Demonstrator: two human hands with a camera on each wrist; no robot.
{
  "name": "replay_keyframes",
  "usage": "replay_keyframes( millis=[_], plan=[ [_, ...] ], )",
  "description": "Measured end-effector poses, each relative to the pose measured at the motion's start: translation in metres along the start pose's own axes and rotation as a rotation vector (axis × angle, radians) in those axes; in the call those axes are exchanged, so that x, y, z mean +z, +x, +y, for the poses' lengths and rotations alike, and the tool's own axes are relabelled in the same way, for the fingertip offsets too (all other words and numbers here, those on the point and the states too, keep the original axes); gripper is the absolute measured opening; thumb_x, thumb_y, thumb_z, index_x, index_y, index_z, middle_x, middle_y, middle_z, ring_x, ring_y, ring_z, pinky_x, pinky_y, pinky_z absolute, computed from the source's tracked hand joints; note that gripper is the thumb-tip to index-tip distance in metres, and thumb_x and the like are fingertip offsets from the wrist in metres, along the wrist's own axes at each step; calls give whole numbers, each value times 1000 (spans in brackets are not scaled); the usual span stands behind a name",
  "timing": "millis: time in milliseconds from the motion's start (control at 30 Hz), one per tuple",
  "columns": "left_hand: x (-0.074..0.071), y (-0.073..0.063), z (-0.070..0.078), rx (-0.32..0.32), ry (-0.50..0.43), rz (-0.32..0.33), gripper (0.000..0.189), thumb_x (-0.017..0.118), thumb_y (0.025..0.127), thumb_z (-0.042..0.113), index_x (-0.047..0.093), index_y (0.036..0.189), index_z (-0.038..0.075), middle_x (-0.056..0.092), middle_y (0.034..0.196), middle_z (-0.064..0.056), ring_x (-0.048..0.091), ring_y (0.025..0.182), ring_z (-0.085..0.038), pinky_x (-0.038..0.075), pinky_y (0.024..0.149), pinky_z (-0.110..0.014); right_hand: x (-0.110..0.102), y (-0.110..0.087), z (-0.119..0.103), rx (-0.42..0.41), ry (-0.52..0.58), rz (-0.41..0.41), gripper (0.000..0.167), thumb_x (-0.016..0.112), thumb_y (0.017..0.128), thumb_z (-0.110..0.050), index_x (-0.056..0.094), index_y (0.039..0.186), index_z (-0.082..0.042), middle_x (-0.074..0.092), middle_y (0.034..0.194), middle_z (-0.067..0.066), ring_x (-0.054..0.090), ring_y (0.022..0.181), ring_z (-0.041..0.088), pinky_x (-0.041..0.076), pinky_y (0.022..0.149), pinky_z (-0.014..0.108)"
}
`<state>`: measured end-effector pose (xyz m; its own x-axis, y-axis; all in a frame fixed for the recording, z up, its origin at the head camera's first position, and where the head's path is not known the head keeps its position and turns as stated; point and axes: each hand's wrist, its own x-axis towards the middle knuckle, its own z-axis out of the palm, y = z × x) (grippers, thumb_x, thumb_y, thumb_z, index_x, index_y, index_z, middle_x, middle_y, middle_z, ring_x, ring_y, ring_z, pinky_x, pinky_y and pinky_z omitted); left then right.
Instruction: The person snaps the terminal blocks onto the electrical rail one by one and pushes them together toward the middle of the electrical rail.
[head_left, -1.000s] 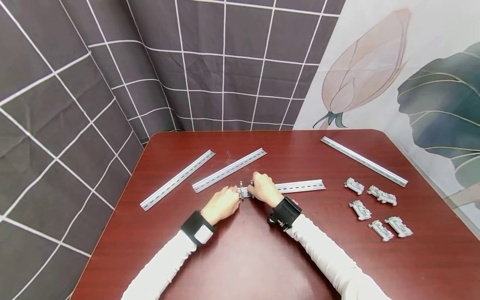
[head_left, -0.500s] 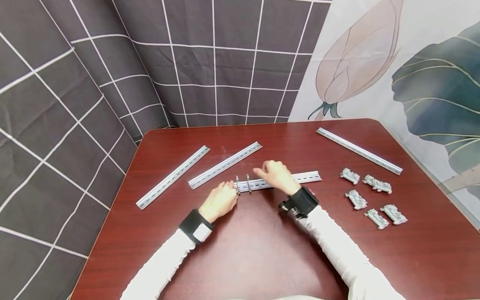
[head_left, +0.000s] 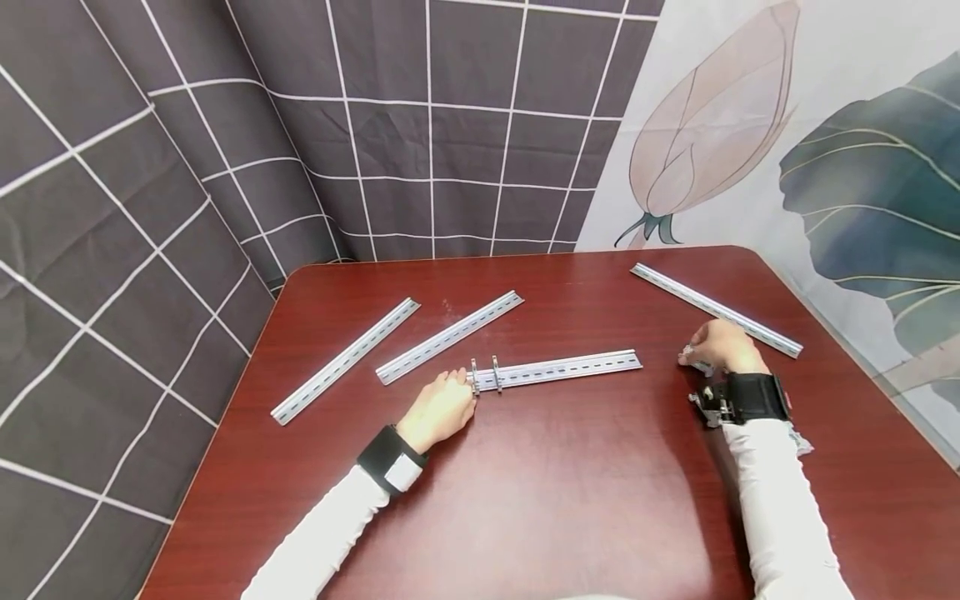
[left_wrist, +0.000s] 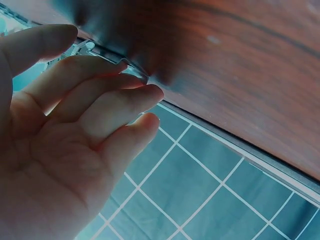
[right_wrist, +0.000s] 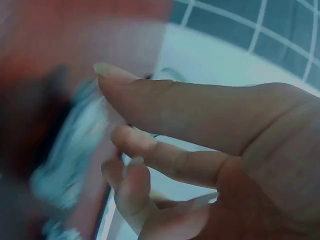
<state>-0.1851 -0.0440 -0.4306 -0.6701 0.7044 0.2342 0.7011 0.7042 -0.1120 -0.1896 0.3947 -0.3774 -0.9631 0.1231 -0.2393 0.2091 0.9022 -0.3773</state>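
Note:
A slotted metal DIN rail (head_left: 570, 368) lies across the middle of the table. Two thin terminal blocks (head_left: 496, 374) stand upright on its left part. My left hand (head_left: 441, 408) rests at the rail's left end; in the left wrist view its fingertips touch the rail edge (left_wrist: 112, 55), with the thumb apart. At the right, my right hand (head_left: 723, 346) is over a grey terminal block (head_left: 702, 367), partly hidden under the fingers. In the right wrist view, thumb and fingers are apart and a blurred block (right_wrist: 75, 145) lies just beyond the fingertips.
Two more rails, one far left (head_left: 345, 361) and one behind the middle (head_left: 450, 337), lie at a slant. Another rail (head_left: 716, 310) lies at the back right, near my right hand. A further terminal block (head_left: 802, 442) shows beside the right wrist.
My right hand has left the blocks on the middle rail and moved right to the loose terminal blocks. My left hand stays at the rail's left end.

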Motion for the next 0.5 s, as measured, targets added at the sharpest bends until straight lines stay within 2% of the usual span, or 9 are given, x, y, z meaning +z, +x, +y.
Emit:
replay_keyframes(
  millis=[133,267,500],
  plan=[
    [1,-2,1,-10,-1,-11,26,65,90,21,71,99,-3,68,111,-21,67,98,-30,51,93,-37,4,-2,15,24,2,-28,28,80,71,-25,62,72,-4,53,65,2,48,66,22,37,55,30],
    [0,-2,1,-16,-11,-31,27,64,91,21,71,101,-3,68,113,-22,67,103,-31,50,96,-38,4,-2,19,40,-5,-40,30,82,69,-29,61,63,-9,46,60,-3,44,65,21,34,55,29],
    [-1,0,2,-28,-20,-60,30,63,91,22,70,105,-4,67,116,-23,66,107,-31,49,98,-39,3,-1,22,24,-10,9,35,82,70,-32,72,77,1,62,69,5,51,71,26,40,56,30]
  ],
)
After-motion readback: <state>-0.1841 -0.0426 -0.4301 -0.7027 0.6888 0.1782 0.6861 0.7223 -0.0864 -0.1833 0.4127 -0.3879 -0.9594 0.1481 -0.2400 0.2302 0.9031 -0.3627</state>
